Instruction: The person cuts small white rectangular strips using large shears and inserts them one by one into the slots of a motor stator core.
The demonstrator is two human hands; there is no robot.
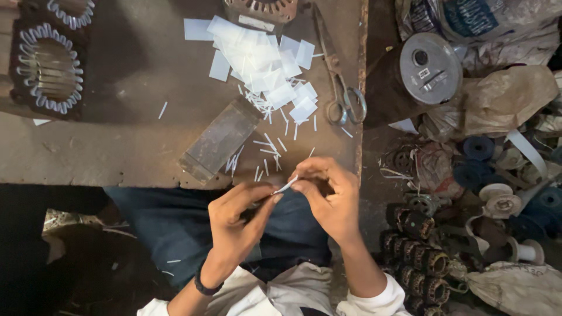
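Observation:
My left hand (239, 216) and my right hand (328, 196) meet just below the near edge of the brown worktable (117, 146), over my blue-clad lap. Both pinch one narrow white paper strip (287, 186), the left at its lower end, the right at its upper end. A pile of white paper rectangles (260, 61) lies on the table above, with several thin strips (266, 152) scattered toward my hands. A flat grey metal block (219, 139) lies slanted beside them.
Scissors (339, 88) rest near the table's right edge. Two motor stators with white slot liners (50, 67) sit at the far left, another (260, 9) at the top. A metal drum (430, 67), bags, blue spools (477, 149) and wound coils (418, 240) crowd the floor at right.

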